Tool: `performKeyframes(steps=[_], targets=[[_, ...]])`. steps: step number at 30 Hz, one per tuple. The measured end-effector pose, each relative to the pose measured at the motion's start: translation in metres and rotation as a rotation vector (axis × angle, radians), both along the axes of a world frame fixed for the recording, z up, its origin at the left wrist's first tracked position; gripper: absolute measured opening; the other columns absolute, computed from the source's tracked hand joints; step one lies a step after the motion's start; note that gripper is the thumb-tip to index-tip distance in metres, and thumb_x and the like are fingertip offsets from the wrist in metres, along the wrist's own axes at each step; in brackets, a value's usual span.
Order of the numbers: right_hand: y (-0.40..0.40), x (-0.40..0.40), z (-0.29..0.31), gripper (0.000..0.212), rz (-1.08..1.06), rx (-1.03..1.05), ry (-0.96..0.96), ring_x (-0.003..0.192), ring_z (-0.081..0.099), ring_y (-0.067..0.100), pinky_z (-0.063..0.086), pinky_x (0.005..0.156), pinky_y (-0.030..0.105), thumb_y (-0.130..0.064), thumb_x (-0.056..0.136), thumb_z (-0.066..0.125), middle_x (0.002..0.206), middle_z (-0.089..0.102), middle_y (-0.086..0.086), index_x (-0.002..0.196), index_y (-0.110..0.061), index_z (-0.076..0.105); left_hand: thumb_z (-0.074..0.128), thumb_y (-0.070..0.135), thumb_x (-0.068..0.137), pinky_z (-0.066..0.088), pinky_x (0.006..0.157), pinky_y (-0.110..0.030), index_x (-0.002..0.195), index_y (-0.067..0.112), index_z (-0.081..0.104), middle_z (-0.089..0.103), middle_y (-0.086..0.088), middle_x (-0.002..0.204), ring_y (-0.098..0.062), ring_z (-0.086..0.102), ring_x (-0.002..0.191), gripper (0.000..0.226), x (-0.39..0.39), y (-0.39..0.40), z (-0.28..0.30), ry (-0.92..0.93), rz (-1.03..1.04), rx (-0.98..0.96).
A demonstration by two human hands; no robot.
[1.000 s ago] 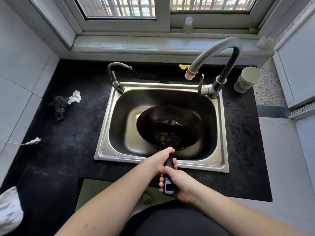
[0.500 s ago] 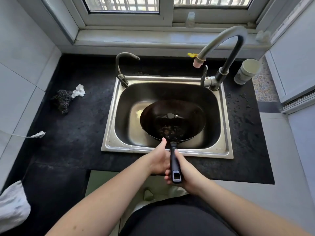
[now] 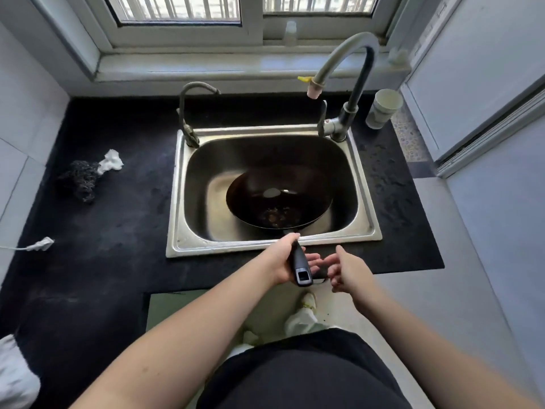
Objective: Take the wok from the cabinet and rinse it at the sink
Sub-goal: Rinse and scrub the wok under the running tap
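A black wok (image 3: 278,199) with brown residue in its bottom rests inside the steel sink (image 3: 188,240). Its black handle (image 3: 299,265) sticks out over the sink's front rim. My left hand (image 3: 284,261) is closed around that handle. My right hand (image 3: 346,268) hovers just right of the handle, fingers apart and holding nothing. The tall curved faucet (image 3: 348,63) rises at the sink's back right, its pink-tipped spout above the basin; no water is running.
A smaller faucet (image 3: 188,113) stands at the sink's back left. A black scouring pad (image 3: 81,180) and a white wad lie on the dark counter (image 3: 118,231) at left. A pale cup (image 3: 383,109) stands at the back right, near a white cabinet (image 3: 477,84).
My right hand has let go of the wok handle and moved off to the right, fingers spread. My left hand keeps its hold; the wok stays in the sink.
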State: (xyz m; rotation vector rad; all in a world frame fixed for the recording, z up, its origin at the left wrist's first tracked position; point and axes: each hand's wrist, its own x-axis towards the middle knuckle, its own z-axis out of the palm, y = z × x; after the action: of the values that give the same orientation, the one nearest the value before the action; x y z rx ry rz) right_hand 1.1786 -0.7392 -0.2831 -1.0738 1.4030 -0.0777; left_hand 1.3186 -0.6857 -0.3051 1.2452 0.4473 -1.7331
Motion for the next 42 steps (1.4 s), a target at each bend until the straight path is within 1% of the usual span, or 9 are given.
performKeyframes(steps=[3,5,7,11,20,26,32,36,42], targets=[[-0.004,-0.012,-0.004,0.027,0.055,-0.133,0.019,0.047,0.045,0.014,0.042,0.047,0.025,-0.021,0.099,0.043,0.063,0.053,0.006,0.091,-0.005,0.064,0.052,0.019,0.096,0.052,0.041,-0.022,0.081,0.009,0.046,0.058,-0.01,0.068,-0.016,0.059,0.051,0.02,-0.007,-0.004,0.006,-0.131,-0.068,0.057],[-0.012,-0.013,-0.003,0.019,0.068,-0.193,0.032,0.049,0.048,0.015,0.044,0.047,0.026,-0.018,0.097,0.046,0.066,0.056,0.007,0.098,-0.009,0.063,0.057,0.017,0.094,0.043,0.035,-0.016,0.072,0.012,0.044,0.047,-0.001,0.047,-0.009,0.047,0.031,0.025,-0.01,-0.005,0.009,-0.174,-0.091,0.056],[-0.024,-0.012,-0.002,0.017,0.079,-0.226,0.038,0.053,0.049,0.016,0.046,0.049,0.027,-0.019,0.098,0.045,0.07,0.058,0.009,0.105,-0.013,0.06,0.061,0.016,0.092,0.038,0.033,-0.014,0.071,0.013,0.044,0.039,0.002,0.043,-0.006,0.039,0.026,0.027,-0.011,-0.004,0.008,-0.225,-0.104,0.064],[-0.066,-0.001,-0.005,0.021,0.13,-0.229,0.004,0.058,0.05,0.016,0.046,0.053,0.026,-0.018,0.1,0.041,0.072,0.056,0.01,0.111,-0.014,0.059,0.056,0.015,0.095,0.037,0.034,-0.015,0.073,0.012,0.043,0.037,-0.001,0.054,-0.007,0.037,0.026,0.025,-0.001,0.002,0.002,-0.346,-0.191,0.121],[-0.175,0.068,-0.006,0.033,0.31,-0.319,-0.091,0.057,0.051,0.014,0.048,0.056,0.029,-0.016,0.099,0.039,0.071,0.056,0.005,0.127,-0.019,0.057,0.05,0.007,0.091,0.04,0.038,-0.019,0.072,0.01,0.043,0.042,-0.004,0.054,-0.011,0.039,0.033,0.021,0.013,0.004,0.001,-0.514,-0.359,0.245],[-0.23,0.138,-0.004,0.059,0.54,-0.38,-0.045,0.059,0.054,0.017,0.051,0.056,0.03,-0.016,0.095,0.044,0.084,0.063,0.009,0.149,-0.033,0.027,0.052,0.007,0.09,0.039,0.036,-0.019,0.075,0.011,0.042,0.041,-0.003,0.052,-0.009,0.036,0.031,0.019,0.022,0.01,0.003,-0.545,-0.386,0.298],[-0.258,0.177,0.002,0.073,0.579,-0.396,0.013,0.062,0.059,0.018,0.054,0.058,0.032,-0.017,0.097,0.045,0.098,0.064,0.013,0.152,-0.038,0.001,0.049,0.005,0.09,0.038,0.035,-0.018,0.073,0.011,0.039,0.041,-0.004,0.055,-0.01,0.035,0.032,0.021,0.026,0.009,0.003,-0.566,-0.449,0.326],[-0.273,0.186,0.003,0.072,0.598,-0.495,0.002,0.062,0.059,0.018,0.054,0.057,0.031,-0.015,0.094,0.044,0.094,0.064,0.013,0.152,-0.039,0.007,0.049,0.005,0.085,0.04,0.038,-0.02,0.065,0.01,0.041,0.043,-0.004,0.052,-0.012,0.038,0.033,0.023,0.026,0.009,0.003,-0.621,-0.504,0.364],[-0.288,0.183,-0.001,0.066,0.749,-0.663,0.084,0.071,0.063,0.023,0.056,0.073,0.036,-0.026,0.087,0.04,0.09,0.068,0.009,0.15,-0.033,0.022,0.047,0.005,0.08,0.048,0.052,-0.027,0.065,0.008,0.047,0.05,-0.009,0.054,-0.022,0.049,0.04,0.015,0.03,0.01,0.005,-0.701,-0.641,0.409]])
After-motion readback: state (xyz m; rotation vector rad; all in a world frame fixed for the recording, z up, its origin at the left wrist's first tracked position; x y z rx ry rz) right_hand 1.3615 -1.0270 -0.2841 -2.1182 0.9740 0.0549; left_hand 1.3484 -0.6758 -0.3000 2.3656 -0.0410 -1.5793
